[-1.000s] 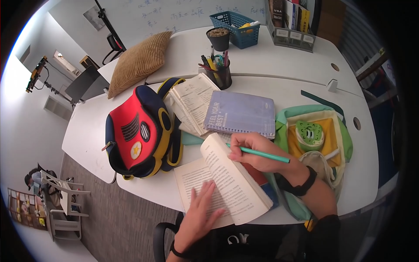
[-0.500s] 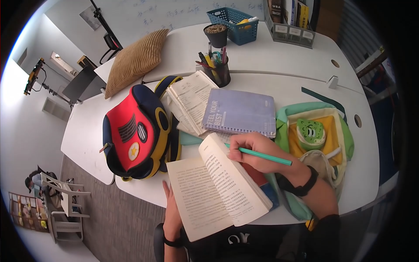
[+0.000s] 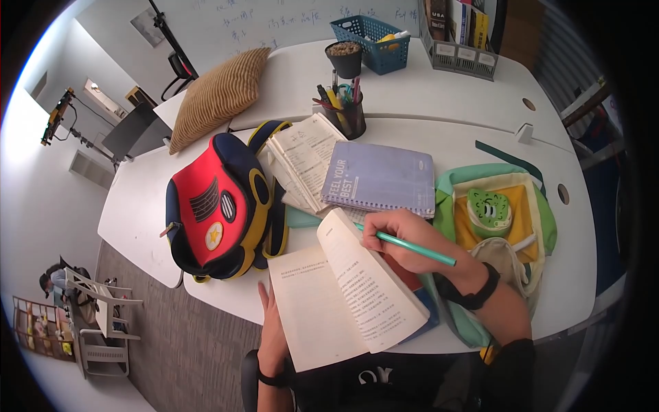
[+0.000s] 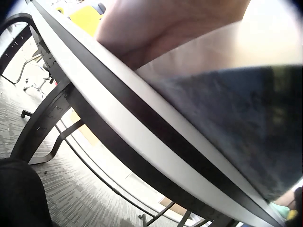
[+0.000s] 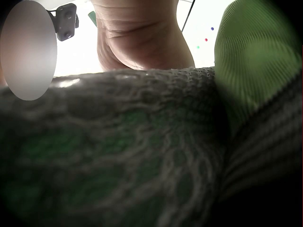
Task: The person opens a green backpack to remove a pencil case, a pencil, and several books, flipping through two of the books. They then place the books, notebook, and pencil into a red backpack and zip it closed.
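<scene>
An open paperback book [image 3: 309, 316] lies at the table's front edge, its right-hand pages curving up. The left page carries only a few lines of print at its top. My right hand [image 3: 403, 237] pinches a slim green pencil [image 3: 429, 254] slantwise at the upper right edge of the book, fingertips by the page edge. At the book's left edge is my left hand [image 3: 272, 333], its visible fingers extended and partly hidden by the page. In the left wrist view the dark blue book cover [image 4: 227, 104] shows beneath this hand.
A red and navy backpack [image 3: 209, 206] stands left. Behind the book lie a purple spiral notebook [image 3: 381, 175] and worn open books [image 3: 302, 154]. A green and yellow bag [image 3: 522, 206] with a green pouch [image 3: 489, 211] lies right. A pen holder [image 3: 351, 118] and cushion [image 3: 220, 99] stand farther back.
My left hand has moved from lying on the left page to the book's left edge. The left page now shows less print: a leaf has turned. My right hand keeps the pencil.
</scene>
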{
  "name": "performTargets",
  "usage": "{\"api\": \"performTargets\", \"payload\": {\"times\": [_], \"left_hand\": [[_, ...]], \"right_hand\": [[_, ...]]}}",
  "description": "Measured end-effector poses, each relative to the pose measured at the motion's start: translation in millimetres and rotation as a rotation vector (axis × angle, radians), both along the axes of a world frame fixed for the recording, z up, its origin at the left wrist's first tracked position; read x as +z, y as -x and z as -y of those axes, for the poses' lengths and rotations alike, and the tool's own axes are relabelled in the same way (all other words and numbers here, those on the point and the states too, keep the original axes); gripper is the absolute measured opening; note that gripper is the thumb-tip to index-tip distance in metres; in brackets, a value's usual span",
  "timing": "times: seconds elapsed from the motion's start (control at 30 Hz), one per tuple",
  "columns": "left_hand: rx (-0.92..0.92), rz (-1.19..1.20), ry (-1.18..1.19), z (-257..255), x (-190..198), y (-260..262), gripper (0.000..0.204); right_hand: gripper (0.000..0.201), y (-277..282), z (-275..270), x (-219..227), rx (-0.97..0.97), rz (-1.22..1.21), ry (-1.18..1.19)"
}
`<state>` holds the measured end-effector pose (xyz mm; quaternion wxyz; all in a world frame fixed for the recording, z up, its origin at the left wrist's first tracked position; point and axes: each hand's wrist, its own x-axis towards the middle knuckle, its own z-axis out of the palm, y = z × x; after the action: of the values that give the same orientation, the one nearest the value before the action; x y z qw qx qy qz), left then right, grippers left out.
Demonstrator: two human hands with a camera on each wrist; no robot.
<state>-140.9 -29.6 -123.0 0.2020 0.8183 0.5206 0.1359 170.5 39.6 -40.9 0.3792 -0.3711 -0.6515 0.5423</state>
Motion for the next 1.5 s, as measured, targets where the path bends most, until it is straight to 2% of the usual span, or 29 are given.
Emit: {"api": "performTargets", "payload": {"times": [0.17, 0.67, 0.77, 0.97, 1.33, 1.43, 1.5], "left_hand": [[-0.001, 0.027, 0.04, 0, -1, 2, 0.062], [-0.007, 0.006, 0.009, 0, -5, 3, 0.061], [0.001, 0.001, 0.01, 0, -4, 2, 0.061], [-0.008, 0.025, 0.004, 0, -1, 0, 0.06], [0.002, 0.045, -0.019, 1, 2, -4, 0.057], [0.05, 0.097, -0.015, 1, 20, -10, 0.052], [0.223, 0.307, 0.017, 6, 30, -7, 0.045]], "right_hand": [[0.02, -1, 1, 2, 0.019, 0.045, 0.019], [0.01, 0, 1, 0, -0.024, 0.088, -0.038], [0.017, -1, 2, 5, -0.007, 0.125, -0.025], [0.017, 0, 1, 5, -0.02, 0.134, -0.062], [0.019, 4, 3, 1, 0.026, 0.042, -0.029], [0.017, 4, 3, 0, -0.022, 0.012, 0.016], [0.017, 4, 2, 0, -0.062, -0.008, 0.046]]}}
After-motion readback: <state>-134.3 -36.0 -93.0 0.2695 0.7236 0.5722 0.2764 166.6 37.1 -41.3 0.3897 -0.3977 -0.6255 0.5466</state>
